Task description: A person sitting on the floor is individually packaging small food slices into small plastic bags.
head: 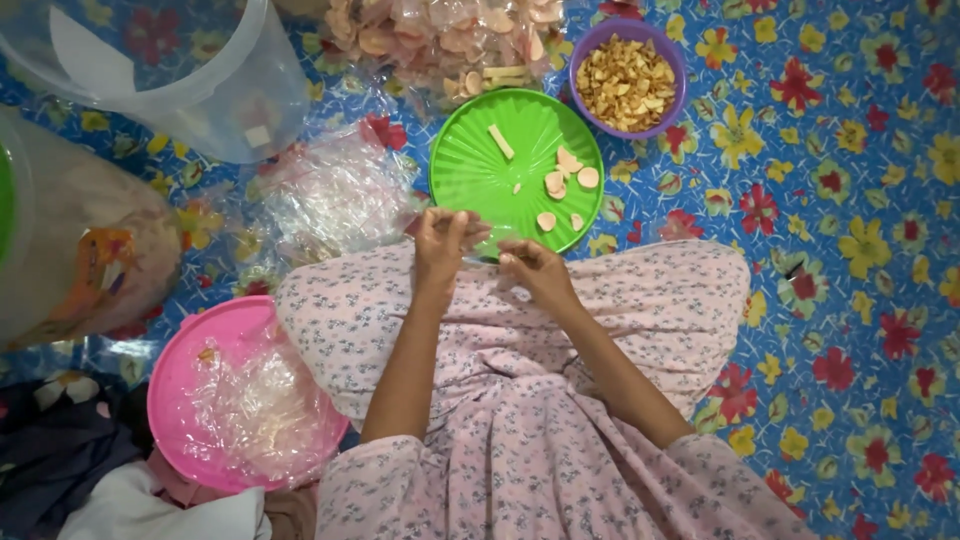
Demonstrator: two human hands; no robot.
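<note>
Both hands meet at centre frame, just below the green plate [470,165]. The left hand [442,243] has fingers curled and pinched around something small; the right hand [533,268] is closed too, fingertips against the same spot. What they pinch is too small to tell. Pale cracker pieces [561,185] lie on the plate's right half, and a purple bowl [674,62] of golden chips sits at upper right. It looks like a sorting or packing step; the next move calls for a delicate fingertip grip.
</note>
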